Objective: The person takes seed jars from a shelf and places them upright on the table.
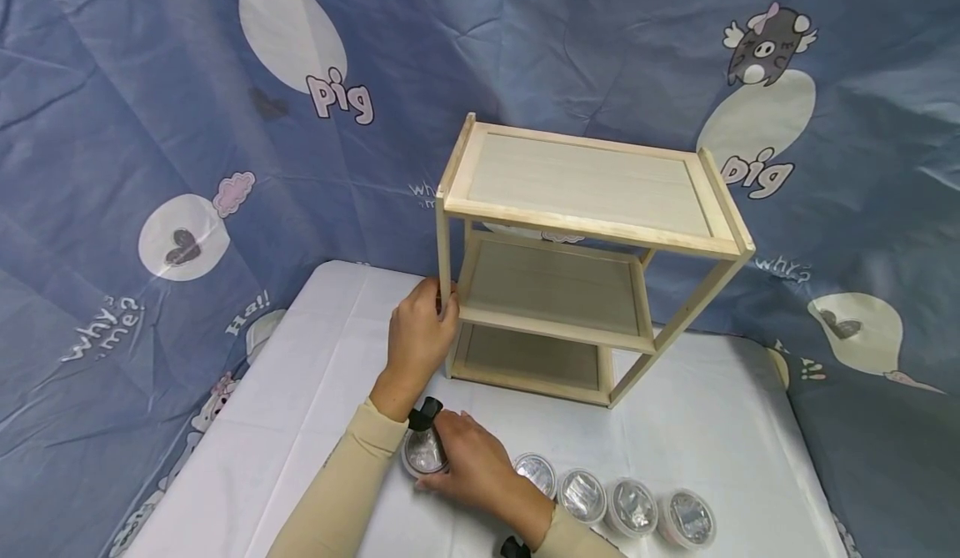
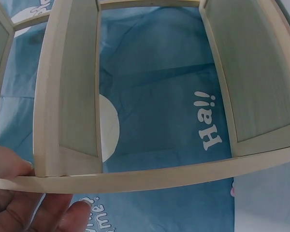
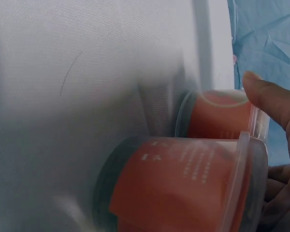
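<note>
A pale wooden three-tier shelf [image 1: 585, 183] stands on the white-covered table. My left hand [image 1: 420, 329] grips its left front post; in the left wrist view the thumb [image 2: 12, 162] lies on one side of the wooden rail [image 2: 135, 180] and the fingers on the other. My right hand [image 1: 480, 462] holds a round, clear lidded tub [image 1: 424, 451] in front of the shelf, thumb and fingers around its right side. In the right wrist view, the thumb [image 3: 268, 96] lies at that tub [image 3: 217, 116], while another tub with an orange-red label [image 3: 179, 183] sits nearer the camera.
Several more lidded tubs [image 1: 582, 495] stand in a row to the right of my right hand. A blue printed cloth [image 1: 360, 166] hangs behind and beside the table [image 1: 337, 316]. My left forearm crosses close to the held tub.
</note>
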Motion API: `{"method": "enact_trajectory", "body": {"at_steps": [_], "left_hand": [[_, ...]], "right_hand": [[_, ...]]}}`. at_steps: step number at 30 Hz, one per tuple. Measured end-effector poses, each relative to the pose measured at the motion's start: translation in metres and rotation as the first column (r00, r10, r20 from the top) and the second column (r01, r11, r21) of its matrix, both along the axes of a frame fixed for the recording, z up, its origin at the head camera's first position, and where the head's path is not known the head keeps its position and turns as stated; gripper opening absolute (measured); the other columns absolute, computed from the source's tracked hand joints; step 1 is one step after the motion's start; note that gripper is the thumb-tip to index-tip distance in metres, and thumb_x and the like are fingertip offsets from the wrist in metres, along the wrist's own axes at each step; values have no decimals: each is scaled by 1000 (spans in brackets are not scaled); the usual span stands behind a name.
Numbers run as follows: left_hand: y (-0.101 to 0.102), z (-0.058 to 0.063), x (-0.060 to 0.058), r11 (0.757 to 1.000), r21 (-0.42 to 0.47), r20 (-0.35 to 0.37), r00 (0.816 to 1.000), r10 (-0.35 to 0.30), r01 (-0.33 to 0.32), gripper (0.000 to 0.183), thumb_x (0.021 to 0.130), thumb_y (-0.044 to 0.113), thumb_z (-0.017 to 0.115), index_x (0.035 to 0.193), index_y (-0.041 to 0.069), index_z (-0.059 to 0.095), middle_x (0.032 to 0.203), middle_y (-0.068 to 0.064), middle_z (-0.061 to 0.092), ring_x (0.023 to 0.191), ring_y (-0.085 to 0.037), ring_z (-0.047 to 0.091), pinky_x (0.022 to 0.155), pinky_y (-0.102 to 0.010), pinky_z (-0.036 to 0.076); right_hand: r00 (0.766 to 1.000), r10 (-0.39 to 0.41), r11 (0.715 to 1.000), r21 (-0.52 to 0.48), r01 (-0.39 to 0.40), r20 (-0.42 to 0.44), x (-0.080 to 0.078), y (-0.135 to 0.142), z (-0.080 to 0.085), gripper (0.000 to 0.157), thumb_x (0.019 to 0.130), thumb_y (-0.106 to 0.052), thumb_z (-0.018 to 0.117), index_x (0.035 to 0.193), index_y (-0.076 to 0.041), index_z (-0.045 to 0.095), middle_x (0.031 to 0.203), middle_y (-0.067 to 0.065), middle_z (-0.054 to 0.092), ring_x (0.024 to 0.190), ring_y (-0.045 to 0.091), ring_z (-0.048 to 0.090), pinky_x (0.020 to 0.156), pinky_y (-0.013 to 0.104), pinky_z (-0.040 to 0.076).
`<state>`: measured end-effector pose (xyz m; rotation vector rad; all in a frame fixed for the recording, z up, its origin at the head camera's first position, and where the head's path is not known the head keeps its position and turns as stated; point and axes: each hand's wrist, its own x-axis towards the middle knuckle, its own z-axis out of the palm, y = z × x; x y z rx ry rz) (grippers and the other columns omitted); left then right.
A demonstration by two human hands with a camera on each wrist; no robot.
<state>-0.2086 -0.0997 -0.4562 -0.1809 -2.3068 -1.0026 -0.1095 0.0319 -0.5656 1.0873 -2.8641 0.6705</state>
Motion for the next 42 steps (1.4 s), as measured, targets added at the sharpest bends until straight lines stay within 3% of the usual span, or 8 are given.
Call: {"method": "enact_trajectory", "body": {"at_steps": [10,17,24,30,33,37,42], "left_hand": [[0,0,0,1000,2,-3,1000,1,-1,9,100,11,67,103,4,71,82,-6,66,61,-22,60,52,-41,48],[0,-1,1,1000,-3,-10,1000,0,-1,8,99,10,68,102,4,71,83,-7,66,63,-23,61,53,-42,49],[-1,-1,1,1000,-5,-33,999,6,-6,7,100,10,68,100,3,71,80,-6,64,60,-22,57,51,-41,46],[-1,-1,1,1000,-15,-10,1000,-12,12,9,101,11,68,103,4,72,81,-6,65,59,-21,56,51,-40,46],[-2,-2,2,1000,-14,5,1000,-26,26,9,101,12,68,105,4,73,81,-5,64,60,-22,57,52,-40,46],[-3,-3,6,998,-7,6,998,-57,57,13,100,12,69,110,3,73,91,-8,69,73,-25,66,62,-43,54],[-7,-5,17,998,-38,33,998,-53,54,31,99,15,72,126,0,68,114,-14,72,100,-34,72,83,-51,58]], "right_hand": [[1000,18,1000,12,-18,-4,0,0,-3,78,71,-50,96,128,-9,61,124,3,68,125,17,61,115,45,40],[998,22,999,51,-19,-57,3,-1,-5,83,71,-54,94,131,-8,60,133,7,66,135,25,55,117,49,38],[997,19,998,61,-14,-73,3,-1,-4,87,73,-57,92,135,-6,59,137,10,66,135,29,56,117,51,36],[994,33,994,109,-22,-102,3,2,-5,93,71,-63,90,138,-6,58,140,11,63,139,30,52,118,53,34],[997,25,994,109,-17,-70,5,6,-3,100,72,-65,88,144,-5,55,149,13,57,144,30,47,120,52,31],[1000,-2,999,39,3,-19,8,19,7,103,78,-67,83,151,-1,51,156,17,50,148,30,41,121,51,30],[999,-30,999,-41,29,-25,9,44,21,94,90,-66,72,153,0,49,159,17,47,150,32,39,121,51,29]]}}
